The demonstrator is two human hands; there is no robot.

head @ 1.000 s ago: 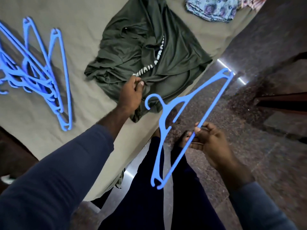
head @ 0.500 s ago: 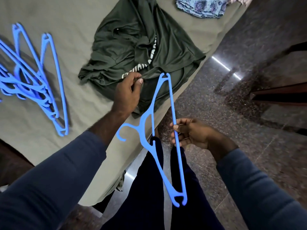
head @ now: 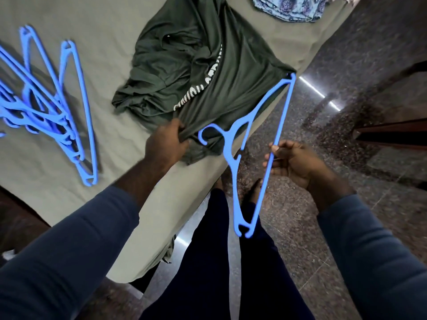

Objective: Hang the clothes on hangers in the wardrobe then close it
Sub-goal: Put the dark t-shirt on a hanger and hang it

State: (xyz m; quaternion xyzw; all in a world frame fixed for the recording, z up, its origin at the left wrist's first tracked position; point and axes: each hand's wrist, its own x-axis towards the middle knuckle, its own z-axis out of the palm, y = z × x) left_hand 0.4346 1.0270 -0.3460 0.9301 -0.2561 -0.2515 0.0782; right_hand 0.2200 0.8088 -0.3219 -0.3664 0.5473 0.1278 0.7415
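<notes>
A dark green T-shirt (head: 184, 72) with white lettering lies crumpled on the bed near its edge. My left hand (head: 165, 146) grips the shirt's near hem, fingers curled into the cloth. My right hand (head: 293, 162) pinches the straight bar of a blue plastic hanger (head: 233, 158), which hangs in the air over the floor beside the bed. Its hook points left, close to my left hand, and its upper end touches the shirt's right corner.
The bed (head: 57, 211) is covered by an olive sheet. A pile of several blue hangers (head: 46, 107) lies at its left. A blue patterned garment (head: 288, 8) sits at the far edge. Dark speckled floor (head: 346, 112) runs along the right, with a dark wooden edge (head: 392, 135).
My right hand has turned the hanger and shifted it right; its top end now reaches the shirt's right corner. My left hand has closed tighter on the shirt's hem.
</notes>
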